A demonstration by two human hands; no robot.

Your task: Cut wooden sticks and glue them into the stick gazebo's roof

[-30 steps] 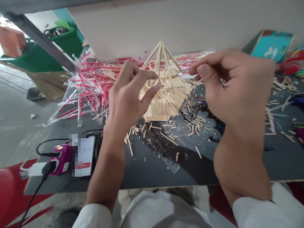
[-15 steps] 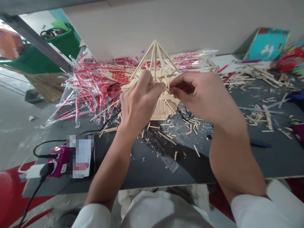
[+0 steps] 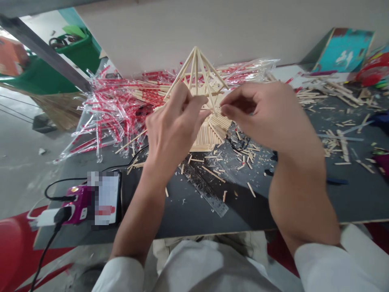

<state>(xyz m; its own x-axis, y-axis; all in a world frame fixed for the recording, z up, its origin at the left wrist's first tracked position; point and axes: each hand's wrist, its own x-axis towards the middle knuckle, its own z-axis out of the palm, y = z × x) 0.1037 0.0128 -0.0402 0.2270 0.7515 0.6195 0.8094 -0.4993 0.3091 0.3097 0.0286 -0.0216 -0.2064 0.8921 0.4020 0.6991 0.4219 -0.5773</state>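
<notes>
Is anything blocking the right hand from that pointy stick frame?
Nothing visible is. The right hand is close by the lower right of the stick frame, with only a gap showing between them. The left hand is at the frame's other side.

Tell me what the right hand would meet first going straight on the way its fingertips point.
Likely the pyramid-shaped stick frame, near its lower corner just left of the right hand; depth is unclear, so the hand might pass in front.

The left hand (image 3: 173,125) and right hand (image 3: 270,113) flank a pointed stick frame (image 3: 196,73).
</notes>
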